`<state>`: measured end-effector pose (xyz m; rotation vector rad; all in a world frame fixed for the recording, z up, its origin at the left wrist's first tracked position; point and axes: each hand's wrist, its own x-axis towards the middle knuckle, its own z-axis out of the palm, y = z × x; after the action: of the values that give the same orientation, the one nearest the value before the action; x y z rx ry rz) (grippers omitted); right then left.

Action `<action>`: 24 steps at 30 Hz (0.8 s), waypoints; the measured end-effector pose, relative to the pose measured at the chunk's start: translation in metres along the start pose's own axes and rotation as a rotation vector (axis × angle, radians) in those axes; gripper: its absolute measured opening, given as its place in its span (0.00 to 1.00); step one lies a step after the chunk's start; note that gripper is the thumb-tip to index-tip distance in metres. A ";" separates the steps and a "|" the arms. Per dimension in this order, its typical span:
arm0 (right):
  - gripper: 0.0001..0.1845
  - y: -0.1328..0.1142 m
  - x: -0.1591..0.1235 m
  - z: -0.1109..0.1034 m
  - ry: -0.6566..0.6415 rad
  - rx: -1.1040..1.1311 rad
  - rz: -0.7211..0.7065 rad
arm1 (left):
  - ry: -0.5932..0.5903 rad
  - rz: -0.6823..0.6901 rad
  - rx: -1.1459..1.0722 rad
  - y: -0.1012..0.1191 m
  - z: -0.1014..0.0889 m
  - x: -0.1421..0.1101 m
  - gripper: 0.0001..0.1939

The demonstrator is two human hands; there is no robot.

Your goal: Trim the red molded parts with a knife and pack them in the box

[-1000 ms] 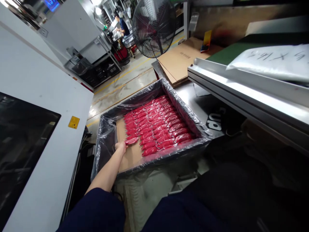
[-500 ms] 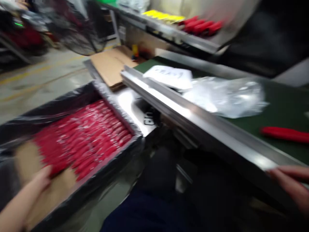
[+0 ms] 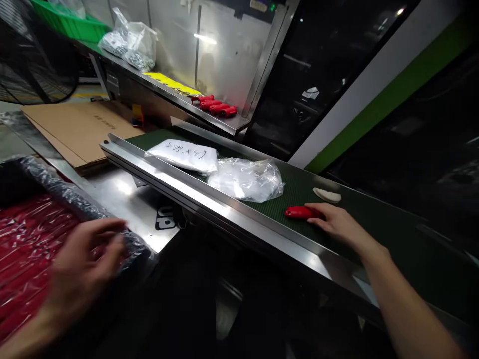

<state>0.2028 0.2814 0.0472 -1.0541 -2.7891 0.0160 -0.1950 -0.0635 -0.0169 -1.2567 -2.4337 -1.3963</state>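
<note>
My right hand (image 3: 337, 223) lies on the green conveyor belt (image 3: 392, 239), fingers closing on a red plastic part (image 3: 299, 213). A small white part (image 3: 327, 195) rests just beyond it on the belt. My left hand (image 3: 88, 259) hovers, blurred, over the near right corner of the plastic-lined box (image 3: 71, 199), fingers spread and holding nothing. The box holds rows of bagged red parts (image 3: 22, 249).
Two clear plastic bags (image 3: 245, 179) and a labelled white packet (image 3: 183, 154) lie on the belt. A steel rail (image 3: 209, 204) edges the conveyor. Several red parts (image 3: 215, 105) sit on a back shelf. Flat cardboard (image 3: 75, 129) and a fan (image 3: 33, 55) are at left.
The view swung right from the box to the conveyor. My left hand lifted off the red parts in the box. My right hand reached onto the belt and touched a red part.
</note>
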 end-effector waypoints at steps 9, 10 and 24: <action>0.23 -0.133 -0.051 -0.049 0.343 -0.084 -0.293 | -0.300 0.835 -0.137 0.168 0.069 -0.014 0.26; 0.24 -0.146 -0.054 -0.050 0.318 -0.079 -0.390 | -0.348 0.788 -0.139 0.171 0.069 -0.014 0.28; 0.13 -0.110 0.122 0.038 -0.129 0.102 -0.100 | -0.907 -0.656 -0.919 0.079 0.041 -0.091 0.25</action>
<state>0.0347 0.2809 0.0348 -0.9206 -2.9168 0.2188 -0.0682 -0.0691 -0.0244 -1.5260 -3.0317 -2.8882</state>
